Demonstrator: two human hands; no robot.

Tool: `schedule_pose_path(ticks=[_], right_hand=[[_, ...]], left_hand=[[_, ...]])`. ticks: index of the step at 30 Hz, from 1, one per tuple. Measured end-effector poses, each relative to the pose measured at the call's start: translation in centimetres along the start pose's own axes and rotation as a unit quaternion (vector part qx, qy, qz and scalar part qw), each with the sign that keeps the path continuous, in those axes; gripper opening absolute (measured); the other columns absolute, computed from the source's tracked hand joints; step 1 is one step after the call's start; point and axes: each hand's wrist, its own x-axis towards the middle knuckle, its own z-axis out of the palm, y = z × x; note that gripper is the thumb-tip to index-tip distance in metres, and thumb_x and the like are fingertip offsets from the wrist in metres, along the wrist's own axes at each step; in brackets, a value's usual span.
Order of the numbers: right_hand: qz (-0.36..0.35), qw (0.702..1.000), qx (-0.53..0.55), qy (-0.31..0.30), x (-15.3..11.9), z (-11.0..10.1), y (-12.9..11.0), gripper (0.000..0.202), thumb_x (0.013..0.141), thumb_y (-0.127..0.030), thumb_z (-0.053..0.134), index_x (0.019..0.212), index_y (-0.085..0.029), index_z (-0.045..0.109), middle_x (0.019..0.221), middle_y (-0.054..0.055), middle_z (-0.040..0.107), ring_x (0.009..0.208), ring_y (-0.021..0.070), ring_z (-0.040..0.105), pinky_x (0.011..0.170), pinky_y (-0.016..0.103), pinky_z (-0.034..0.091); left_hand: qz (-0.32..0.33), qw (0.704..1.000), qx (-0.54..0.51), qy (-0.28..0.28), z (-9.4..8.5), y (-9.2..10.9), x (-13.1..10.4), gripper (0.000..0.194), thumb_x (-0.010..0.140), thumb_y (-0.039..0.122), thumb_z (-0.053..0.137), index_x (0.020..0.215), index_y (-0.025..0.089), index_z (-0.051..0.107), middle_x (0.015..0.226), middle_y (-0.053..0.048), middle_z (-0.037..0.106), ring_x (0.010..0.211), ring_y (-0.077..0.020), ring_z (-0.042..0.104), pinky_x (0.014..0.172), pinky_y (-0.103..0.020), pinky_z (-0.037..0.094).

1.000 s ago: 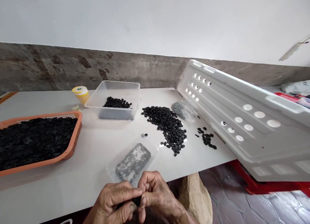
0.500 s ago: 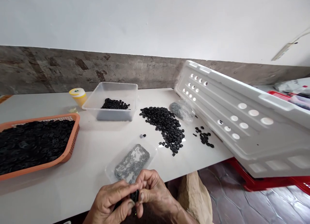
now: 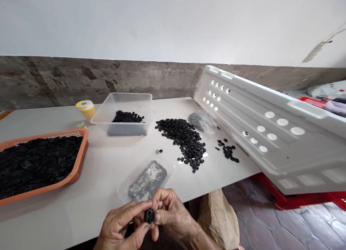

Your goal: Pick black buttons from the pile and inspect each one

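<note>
Between my two hands, at the table's front edge, is a small black oval plastic piece with two holes (image 3: 149, 216), like a cord lock. My left hand (image 3: 121, 223) pinches it from the left between thumb and fingers. From the right, the thumb and fingertips of my right hand (image 3: 170, 215) grip the same piece. Just beyond the hands lies a shallow clear tray (image 3: 169, 170) holding many tiny grey metal parts, perhaps springs (image 3: 148, 179). A heap of similar black pieces (image 3: 183, 140) is spread on the table past the tray.
An orange basket (image 3: 81, 159) full of black pieces stands left. Behind are a clear bin (image 3: 127, 129) with more pieces and a yellow-white tub (image 3: 85, 109). A bag of grey parts (image 3: 202, 122) lies near a large white perforated plastic panel (image 3: 270, 129), leaning at right.
The black piece has turned in my fingers, so its face with the two holes now shows. My hands have stayed in nearly the same place.
</note>
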Motion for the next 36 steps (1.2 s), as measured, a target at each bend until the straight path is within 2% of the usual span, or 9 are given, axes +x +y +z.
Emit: schedule_pose_path(ticks=[7, 10, 14, 20, 24, 28, 33, 36], right_hand=[[0.005, 0.999, -0.027, 0.028, -0.1, 0.4, -0.2, 0.043, 0.076, -0.032, 0.075, 0.087, -0.007, 0.042, 0.072, 0.007, 0.062, 0.055, 0.0114, 0.062, 0.05, 0.012, 0.048], [-0.011, 1.0, -0.021, 0.008, -0.1, 0.4, -0.1, 0.041, 0.08, -0.033, 0.072, 0.088, -0.007, 0.041, 0.071, 0.007, 0.062, 0.052, 0.0117, 0.061, 0.049, 0.012, 0.047], [0.001, 1.0, -0.016, -0.004, 0.0, 0.6, -0.3, 0.043, 0.078, -0.035, 0.073, 0.088, -0.007, 0.042, 0.069, 0.007, 0.062, 0.048, 0.0117, 0.059, 0.046, 0.012, 0.044], [0.056, 0.997, -0.03, 0.043, -0.6, 2.1, -1.6, 0.036, 0.076, -0.033, 0.074, 0.089, -0.011, 0.05, 0.075, 0.004, 0.063, 0.054, 0.0089, 0.061, 0.047, 0.011, 0.044], [0.071, 0.996, -0.037, 0.047, -0.6, 1.8, -1.4, 0.037, 0.074, -0.032, 0.075, 0.09, -0.009, 0.051, 0.076, 0.005, 0.062, 0.056, 0.0086, 0.061, 0.049, 0.011, 0.044], [0.02, 0.999, -0.027, 0.007, -0.1, 0.7, -0.3, 0.043, 0.076, -0.035, 0.074, 0.09, -0.006, 0.047, 0.074, 0.007, 0.061, 0.053, 0.0102, 0.061, 0.048, 0.012, 0.046], [-0.043, 0.995, -0.067, 0.059, 0.0, 0.5, -0.3, 0.038, 0.077, -0.03, 0.074, 0.092, -0.006, 0.05, 0.076, 0.005, 0.058, 0.056, 0.0056, 0.059, 0.051, 0.01, 0.047], [-0.092, 0.987, -0.093, 0.095, -0.2, 0.5, -0.8, 0.033, 0.076, -0.03, 0.075, 0.094, -0.01, 0.055, 0.077, 0.003, 0.057, 0.057, 0.003, 0.056, 0.052, 0.01, 0.045]], left_hand=[[0.087, 0.992, 0.031, -0.082, -1.5, -0.7, 1.2, 0.056, 0.076, 0.004, 0.067, 0.123, 0.035, 0.06, 0.081, 0.006, 0.069, 0.067, -0.0042, 0.066, 0.065, -0.007, 0.053], [0.077, 0.994, 0.036, -0.072, -1.6, -0.4, 1.5, 0.052, 0.078, 0.008, 0.067, 0.121, 0.036, 0.061, 0.081, 0.006, 0.07, 0.067, -0.0047, 0.067, 0.066, -0.007, 0.054], [0.089, 0.993, 0.043, -0.067, -1.5, -0.1, 1.3, 0.057, 0.077, 0.01, 0.069, 0.125, 0.04, 0.059, 0.087, 0.006, 0.072, 0.073, -0.0055, 0.069, 0.069, -0.006, 0.053], [0.055, 0.996, -0.012, -0.075, -1.6, -0.2, 1.2, 0.047, 0.083, 0.017, 0.065, 0.124, 0.04, 0.061, 0.081, 0.004, 0.072, 0.067, -0.0062, 0.068, 0.065, -0.008, 0.054], [0.044, 0.997, -0.015, -0.065, -1.6, -0.3, 1.5, 0.042, 0.08, 0.019, 0.068, 0.117, 0.04, 0.066, 0.08, 0.003, 0.073, 0.062, -0.0059, 0.067, 0.061, -0.007, 0.052], [0.01, 0.996, -0.062, -0.058, -1.8, -1.2, 1.3, 0.041, 0.08, 0.015, 0.067, 0.114, 0.037, 0.069, 0.081, 0.001, 0.072, 0.053, -0.0053, 0.063, 0.056, -0.009, 0.052], [-0.049, 0.993, -0.086, -0.067, -1.9, -2.1, 1.0, 0.036, 0.078, 0.013, 0.067, 0.108, 0.033, 0.073, 0.077, 0.0, 0.069, 0.054, -0.0058, 0.062, 0.056, -0.011, 0.052], [-0.073, 0.988, -0.114, -0.079, -1.2, -2.2, 1.6, 0.035, 0.079, 0.015, 0.067, 0.108, 0.033, 0.073, 0.074, 0.0, 0.069, 0.056, -0.0065, 0.063, 0.062, -0.013, 0.054]])
